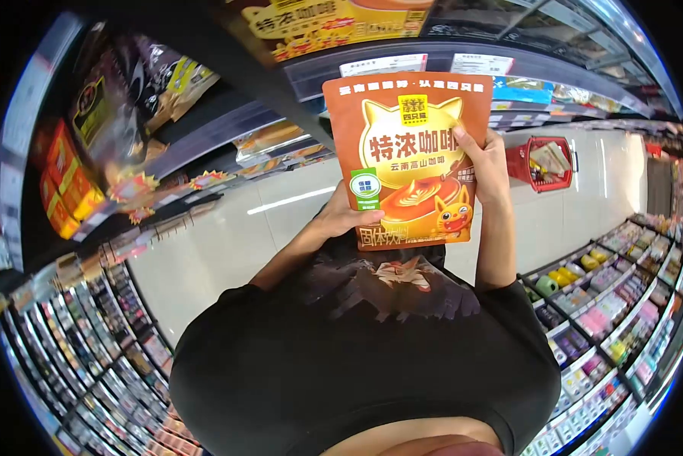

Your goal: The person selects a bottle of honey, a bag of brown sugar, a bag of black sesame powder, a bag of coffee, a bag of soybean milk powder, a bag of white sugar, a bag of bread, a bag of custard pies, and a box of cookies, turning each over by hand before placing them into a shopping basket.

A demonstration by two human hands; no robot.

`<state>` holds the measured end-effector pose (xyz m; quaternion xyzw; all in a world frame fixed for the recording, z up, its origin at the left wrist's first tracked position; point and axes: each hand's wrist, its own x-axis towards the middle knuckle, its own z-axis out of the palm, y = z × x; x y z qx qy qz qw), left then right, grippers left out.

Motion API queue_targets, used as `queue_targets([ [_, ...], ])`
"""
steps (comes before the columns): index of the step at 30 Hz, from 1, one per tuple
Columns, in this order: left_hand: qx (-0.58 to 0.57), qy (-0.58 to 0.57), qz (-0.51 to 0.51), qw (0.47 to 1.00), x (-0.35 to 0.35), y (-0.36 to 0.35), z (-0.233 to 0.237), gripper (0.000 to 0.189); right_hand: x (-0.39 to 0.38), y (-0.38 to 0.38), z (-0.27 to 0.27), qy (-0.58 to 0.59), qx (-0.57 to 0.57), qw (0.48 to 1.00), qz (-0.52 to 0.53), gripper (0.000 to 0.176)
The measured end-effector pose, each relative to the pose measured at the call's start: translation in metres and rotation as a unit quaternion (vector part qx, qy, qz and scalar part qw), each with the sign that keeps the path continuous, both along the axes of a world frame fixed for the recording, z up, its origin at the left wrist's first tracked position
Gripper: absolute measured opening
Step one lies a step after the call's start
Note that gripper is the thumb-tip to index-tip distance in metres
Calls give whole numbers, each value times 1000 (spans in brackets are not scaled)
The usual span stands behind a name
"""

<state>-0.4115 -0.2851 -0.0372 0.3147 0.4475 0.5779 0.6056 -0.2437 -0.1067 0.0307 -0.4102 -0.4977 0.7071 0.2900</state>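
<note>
An orange-brown coffee pouch (410, 163) with a yellow cat-head design and Chinese print is held upright, front towards me. My left hand (340, 213) grips its lower left edge, thumb on the front and the other fingers hidden behind. On the opposite side my right hand (487, 163) closes on the right edge, its thumb lying across the printed title. A similar yellow and brown package (334, 26) stands on the shelf just beyond the pouch.
A red shopping basket (540, 163) with items inside stands on the tiled floor (227, 251) to the right. Shelf edges with price tags (383, 64) run close ahead. Bagged goods (178, 80) fill the left shelf. Stocked racks (607, 304) line the aisle behind.
</note>
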Motion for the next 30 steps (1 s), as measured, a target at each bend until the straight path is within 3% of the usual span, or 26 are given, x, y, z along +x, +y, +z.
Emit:
queue_targets([
  [3, 32, -8, -33, 999, 1, 17, -2, 72, 41, -6, -16, -62, -28, 998, 9, 45],
  [6, 44, -12, -38, 998, 8, 36, 4, 70, 69, -26, -16, 7, -59, 997, 54, 63],
  [9, 40, 20, -51, 998, 14, 48, 11, 61, 85, -30, -24, 36, -56, 996, 64, 63],
  [17, 76, 127, -127, 981, 97, 118, 30, 63, 178, 16, -32, 111, -44, 993, 11, 65],
  [20, 4, 60, -178, 982, 146, 152, 17, 67, 241, 43, -41, 113, -17, 993, -5, 68],
  [22, 0, 51, -176, 983, 187, 171, 14, 70, 281, 65, -44, 85, -26, 996, 9, 83],
  [26, -4, 23, -99, 995, 267, 198, 6, 68, 340, 98, -43, 100, -18, 995, -9, 79],
  [28, 9, 49, -75, 996, 297, 213, 10, 66, 365, 120, -37, 107, -86, 990, 8, 58],
  [30, 7, 10, -18, 1000, 325, 227, -2, 59, 378, 141, -32, 116, -67, 991, 1, 53],
])
